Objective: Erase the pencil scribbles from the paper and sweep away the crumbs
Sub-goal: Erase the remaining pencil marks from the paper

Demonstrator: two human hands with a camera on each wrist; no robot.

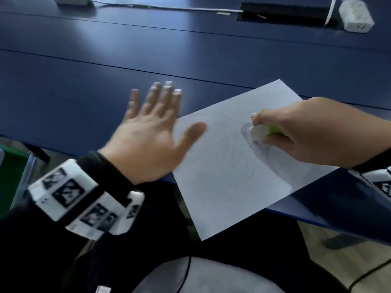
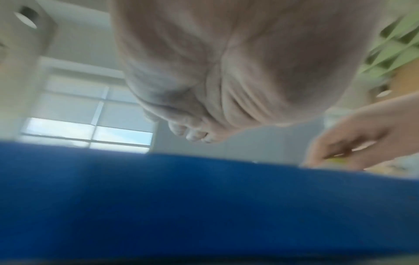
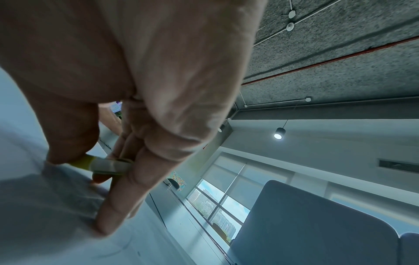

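Observation:
A white sheet of paper lies askew on the blue table, its near corner hanging over the front edge. Faint pencil scribbles cross its middle. My right hand pinches a white eraser with a yellow-green sleeve and holds its tip on the scribbles; the right wrist view shows the eraser between thumb and fingers on the paper. My left hand is spread flat, fingers straight, blurred, just left of the paper's left edge, holding nothing. Crumbs are too small to make out.
At the table's far edge sit a white power adapter, a white cable, a black cable slot and a white power strip. My dark-clothed lap is below the table's front edge.

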